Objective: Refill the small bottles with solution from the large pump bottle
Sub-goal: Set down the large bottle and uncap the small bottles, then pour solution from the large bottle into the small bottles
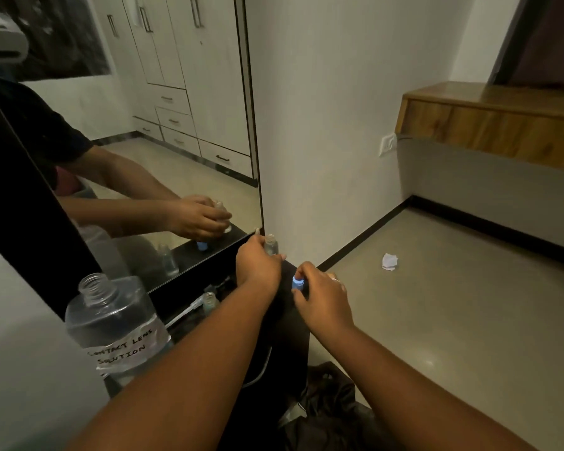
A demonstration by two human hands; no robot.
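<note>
Left hand (258, 265): curled round a small clear bottle (270, 245), whose open neck stands upright at the far end of the dark worktop (293, 336).
Right hand (323, 299): fingers pinch a blue cap (297, 282), just beside the left hand.
Second small bottle (209, 302): upright on the worktop, uncapped, near the left forearm.
Large bottle (114, 323): near left, pump off, neck open, hand-lettered label "contact lens solution".
Mirror (163, 151): reflects both hands and the bottles.
Floor (437, 304): a crumpled white scrap (390, 262).
</note>
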